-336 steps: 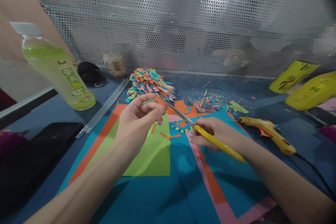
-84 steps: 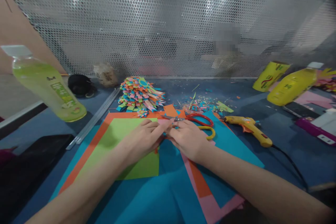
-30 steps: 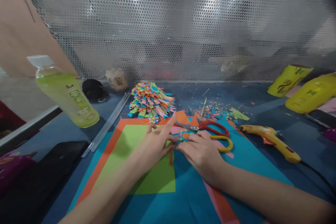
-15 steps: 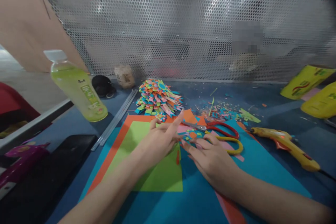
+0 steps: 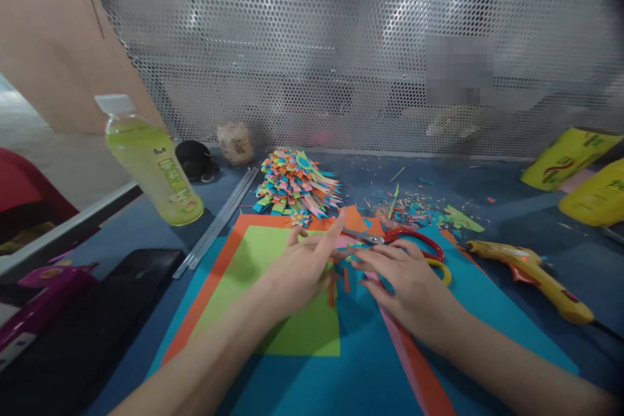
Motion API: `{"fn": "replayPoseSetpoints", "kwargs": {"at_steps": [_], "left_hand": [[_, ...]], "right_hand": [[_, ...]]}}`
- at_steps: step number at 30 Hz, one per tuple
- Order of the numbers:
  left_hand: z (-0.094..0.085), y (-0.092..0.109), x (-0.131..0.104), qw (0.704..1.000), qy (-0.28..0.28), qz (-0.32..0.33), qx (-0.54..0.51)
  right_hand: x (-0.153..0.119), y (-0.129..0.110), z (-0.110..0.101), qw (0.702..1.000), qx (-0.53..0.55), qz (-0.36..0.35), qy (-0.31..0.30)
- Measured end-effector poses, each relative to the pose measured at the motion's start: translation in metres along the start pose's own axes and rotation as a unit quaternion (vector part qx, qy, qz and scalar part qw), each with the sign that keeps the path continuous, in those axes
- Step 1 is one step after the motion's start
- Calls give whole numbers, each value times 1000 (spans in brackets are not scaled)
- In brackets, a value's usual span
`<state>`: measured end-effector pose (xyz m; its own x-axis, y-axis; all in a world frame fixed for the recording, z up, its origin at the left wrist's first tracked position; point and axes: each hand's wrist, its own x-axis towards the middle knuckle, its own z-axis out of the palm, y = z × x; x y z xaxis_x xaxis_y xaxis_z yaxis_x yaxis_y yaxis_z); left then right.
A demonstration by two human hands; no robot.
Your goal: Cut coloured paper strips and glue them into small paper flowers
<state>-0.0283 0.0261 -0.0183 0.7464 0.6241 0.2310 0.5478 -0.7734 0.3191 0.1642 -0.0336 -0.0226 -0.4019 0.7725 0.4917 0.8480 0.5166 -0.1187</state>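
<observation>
Over the right edge of a green sheet [image 5: 273, 253] is my left hand [image 5: 305, 266], thumb raised, its other fingers bent near small paper pieces; whether it pinches one is hidden. My right hand [image 5: 402, 279] hovers palm down over the blue sheet [image 5: 361, 370], fingers apart and partly curled, its fingertips by the same pieces. Scissors [image 5: 414, 237] with red and yellow handles lie behind my right hand, which covers part of them. Orange strips [image 5: 347, 279] rest between the hands. A small paper flower [image 5: 299, 218] sits beyond my left hand.
Behind the sheets stands a pile of colourful fringed paper [image 5: 297, 182], with scraps [image 5: 414, 207] to its right. A yellow glue gun [image 5: 531, 273] lies at right, yellow containers [image 5: 568, 159] behind it. At left are a bottle [image 5: 153, 169], clear sticks [image 5: 217, 224] and a black case [image 5: 102, 312].
My right hand has moved up and over the flower-like piece with the orange centre, which is now mostly hidden. Another orange strip shows between the hands. The view has shifted slightly.
</observation>
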Motion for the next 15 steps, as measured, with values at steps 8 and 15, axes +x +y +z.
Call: {"fn": "replayPoseSetpoints", "kwargs": {"at_steps": [8,15], "left_hand": [[0,-2,0,1000,13,-19,13],[1,-1,0,1000,14,-15,-12]], "right_hand": [[-7,-10,11,996,-16,-66,-57],[-3,-6,3,997,17,-63,-32]]}}
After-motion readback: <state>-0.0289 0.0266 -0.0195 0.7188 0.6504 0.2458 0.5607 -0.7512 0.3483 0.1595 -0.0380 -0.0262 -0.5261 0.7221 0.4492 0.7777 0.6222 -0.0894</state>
